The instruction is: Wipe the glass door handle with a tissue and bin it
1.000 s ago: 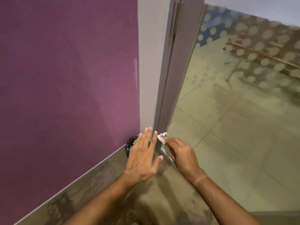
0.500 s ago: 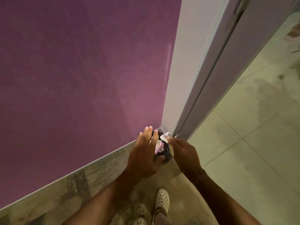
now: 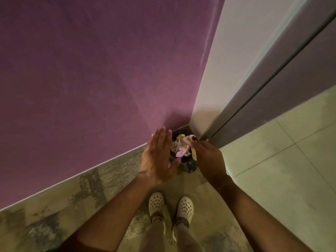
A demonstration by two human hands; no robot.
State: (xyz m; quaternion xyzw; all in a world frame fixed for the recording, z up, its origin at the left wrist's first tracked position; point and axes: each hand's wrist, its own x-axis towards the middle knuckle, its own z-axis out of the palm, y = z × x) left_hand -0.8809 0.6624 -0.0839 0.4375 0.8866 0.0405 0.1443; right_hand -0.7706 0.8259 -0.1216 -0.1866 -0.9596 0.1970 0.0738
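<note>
Purple wall (image 3: 94, 73) is taking up most of the view, meeting a grey door frame (image 3: 272, 84) at the corner. Down in that corner a small bin (image 3: 189, 165) with a dark liner is sitting on the floor, stuffed with crumpled paper. Left hand (image 3: 158, 159) is hovering flat and open beside it, holding nothing. Right hand (image 3: 209, 157) is pinching the tissue (image 3: 187, 139) right over the bin opening.

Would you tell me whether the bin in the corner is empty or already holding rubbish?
Holding rubbish: crumpled pink and white scraps fill the bin up to its rim.
</note>
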